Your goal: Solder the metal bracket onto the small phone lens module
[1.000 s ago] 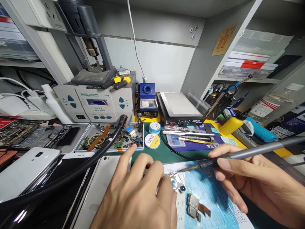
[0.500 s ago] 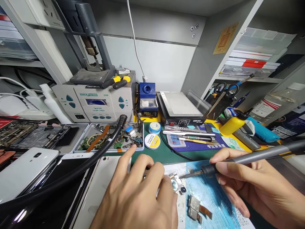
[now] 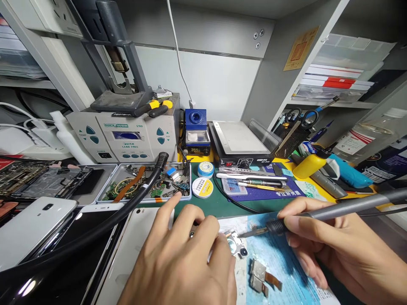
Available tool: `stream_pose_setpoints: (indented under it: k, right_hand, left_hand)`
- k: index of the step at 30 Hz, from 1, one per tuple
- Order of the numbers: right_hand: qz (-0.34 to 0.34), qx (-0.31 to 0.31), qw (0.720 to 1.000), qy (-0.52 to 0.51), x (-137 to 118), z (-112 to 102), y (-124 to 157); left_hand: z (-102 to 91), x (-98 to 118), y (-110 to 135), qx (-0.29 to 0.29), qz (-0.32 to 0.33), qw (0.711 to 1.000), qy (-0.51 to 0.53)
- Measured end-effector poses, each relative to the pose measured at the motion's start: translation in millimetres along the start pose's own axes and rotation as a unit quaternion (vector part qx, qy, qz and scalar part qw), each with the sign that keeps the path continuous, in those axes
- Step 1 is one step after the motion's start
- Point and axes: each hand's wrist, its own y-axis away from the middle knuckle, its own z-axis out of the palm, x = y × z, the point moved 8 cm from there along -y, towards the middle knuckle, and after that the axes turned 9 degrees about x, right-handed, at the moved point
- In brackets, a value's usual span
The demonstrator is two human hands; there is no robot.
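My right hand [image 3: 321, 237] grips a soldering iron [image 3: 343, 207] like a pen, its tip at the upper edge of a small silvery phone part [image 3: 238, 245]. That part has a round dark lens at its lower right corner. Over its left side curls my left hand [image 3: 187, 258], fingers bent and index finger stretched forward; the thumb and most fingertips are hidden. Just below lies a metal camera module [image 3: 258, 273] with brown flex cables, on a blue and white printed sheet [image 3: 286, 258].
A thick black hose [image 3: 127, 212] crosses phones on the left. Behind my hands are a tray of circuit boards [image 3: 190, 178], two round tins [image 3: 202, 187] and tweezers [image 3: 251, 171]. A hot-air station [image 3: 127, 144] and a flat heating plate [image 3: 241, 137] stand at the back.
The whole view has shifted very slightly. Both hands keep their hold, and the soldering iron's tip stays at the same edge of the phone part.
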Motion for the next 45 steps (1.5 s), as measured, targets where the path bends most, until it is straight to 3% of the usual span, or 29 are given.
stream_pose_setpoints:
  k: [35, 45]
  right_hand:
    - [-0.022, 0.026, 0.999, -0.024, -1.3, -5.1, 0.6]
    - [-0.018, 0.006, 1.0, -0.003, -0.1, 0.1, 1.2]
  left_hand:
    - [-3.9, 1.1, 0.1, 0.01, 0.021, 1.0, -0.005]
    - [-2.8, -0.1, 2.7, 0.005, 0.015, 1.0, -0.007]
